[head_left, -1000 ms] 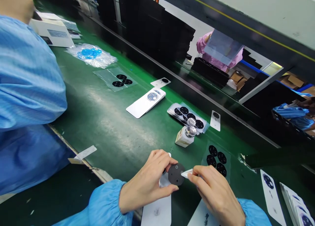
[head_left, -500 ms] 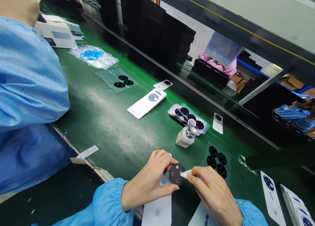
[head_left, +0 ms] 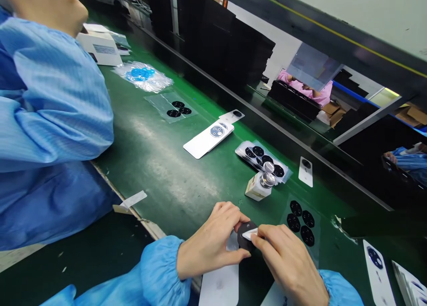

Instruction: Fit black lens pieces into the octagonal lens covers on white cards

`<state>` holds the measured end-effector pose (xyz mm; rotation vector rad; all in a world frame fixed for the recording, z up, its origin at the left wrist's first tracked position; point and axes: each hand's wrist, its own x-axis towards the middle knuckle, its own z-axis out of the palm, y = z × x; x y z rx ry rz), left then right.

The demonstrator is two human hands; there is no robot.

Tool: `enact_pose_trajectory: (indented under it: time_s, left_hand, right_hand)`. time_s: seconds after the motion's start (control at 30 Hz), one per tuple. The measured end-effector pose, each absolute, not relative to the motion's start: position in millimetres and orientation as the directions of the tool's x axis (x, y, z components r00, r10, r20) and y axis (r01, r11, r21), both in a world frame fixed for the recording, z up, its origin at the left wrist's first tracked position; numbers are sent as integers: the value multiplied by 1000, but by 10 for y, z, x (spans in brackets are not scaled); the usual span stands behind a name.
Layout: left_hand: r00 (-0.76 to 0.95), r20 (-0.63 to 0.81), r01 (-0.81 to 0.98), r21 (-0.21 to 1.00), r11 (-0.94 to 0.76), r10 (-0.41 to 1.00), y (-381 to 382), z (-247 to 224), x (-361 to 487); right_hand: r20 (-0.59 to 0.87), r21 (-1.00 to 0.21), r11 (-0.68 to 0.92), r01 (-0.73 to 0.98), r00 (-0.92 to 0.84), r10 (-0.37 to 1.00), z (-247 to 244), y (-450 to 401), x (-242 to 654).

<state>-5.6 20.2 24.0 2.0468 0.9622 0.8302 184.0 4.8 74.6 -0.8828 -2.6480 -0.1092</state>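
Observation:
My left hand (head_left: 213, 241) grips a dark round plate with small holes (head_left: 243, 243) by its edge, between thumb and fingers. In my right hand (head_left: 288, 261) is a white pointed piece (head_left: 248, 235), pinched between thumb and fingertips. Its tip lies across the face of the plate and covers part of it; whether it is cloth or paper I cannot tell. Beneath my left hand a white phone-back panel (head_left: 220, 286) lies on the green bench (head_left: 160, 163). Another white panel (head_left: 275, 295) is partly hidden under my right hand.
A white bottle with a metal top (head_left: 258, 188) stands ahead, by a stack of bagged black discs (head_left: 263, 157). A clear sheet of black discs (head_left: 302, 223) lies to its right. White panels (head_left: 378, 272) lie at right. A co-worker's blue sleeve (head_left: 56, 97) fills the left.
The white tip has moved left across the plate's face, now covering the middle. The scene has shifted slightly right in view. Both hands keep their hold.

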Motion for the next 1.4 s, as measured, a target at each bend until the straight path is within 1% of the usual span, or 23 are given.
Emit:
enact_pose_trajectory:
  time_s: [0.27,0.4,0.5,0.87,0.97,1.1,1.2,1.3,1.4]
  left_hand:
    - [516,241,374,799,-470,822,213,232,-60]
    - [511,252,373,796,-476,822,211,219,-58]
    - [512,260,369,794,-484,818,211,214,-58]
    - [512,251,379,792,-479,821,233,225,-59]
    - [495,261,388,787,-480,829,235,198,-77]
    - [421,276,433,776,-459,864,251,143,-87]
    - [380,271,459,775,-434,885,272,122,-79]
    - [364,264,467,778,-420,893,286,119,-74]
    - [357,262,465,783,-414,897,292,109,-77]
  right_hand:
    - [315,-14,832,555,-787,531,778,79,1860]
    - [314,-26,826,563,-780,541,771,100,1869]
    - [310,-29,842,538,-796,520,767,112,1859]
    - [293,-55,844,533,-800,524,768,141,1855]
    - [262,-106,805,584,-764,589,806,147,1930]
    - [157,-264,674,690,-659,736,837,142,2073]
    - [125,-357,590,724,-589,798,829,124,2120]
    - [125,-413,556,721,-560,819,803,113,2105]
    - [128,-427,520,740,-520,845,761,114,2064]
